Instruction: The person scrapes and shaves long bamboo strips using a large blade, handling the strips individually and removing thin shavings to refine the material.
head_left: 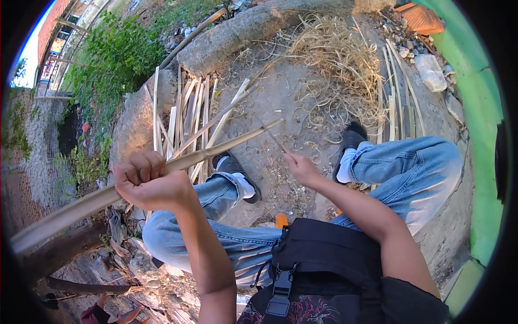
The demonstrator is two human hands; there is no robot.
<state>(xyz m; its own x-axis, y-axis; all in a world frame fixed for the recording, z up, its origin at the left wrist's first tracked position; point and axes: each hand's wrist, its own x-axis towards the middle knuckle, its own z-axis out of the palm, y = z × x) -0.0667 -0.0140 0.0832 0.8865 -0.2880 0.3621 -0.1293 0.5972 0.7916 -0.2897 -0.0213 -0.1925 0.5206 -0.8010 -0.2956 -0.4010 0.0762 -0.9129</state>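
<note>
A long split length of bamboo (232, 142) slants across my front, from the lower left up to a narrow tip near the middle. My left hand (147, 181) is closed round it above my left knee, fingers curled over. My right hand (302, 168) grips a knife (274, 139) whose thin dark blade points up and left toward the bamboo's tip. The handle is mostly hidden in my fist. I cannot tell whether blade and bamboo touch.
Pale split strips (200, 116) lie in a pile beyond my left foot, with more strips (396, 92) at the right. Curly shavings (337, 54) are heaped ahead by a stone kerb (243, 39). A green wall (480, 135) runs along the right; a log (70, 251) lies lower left.
</note>
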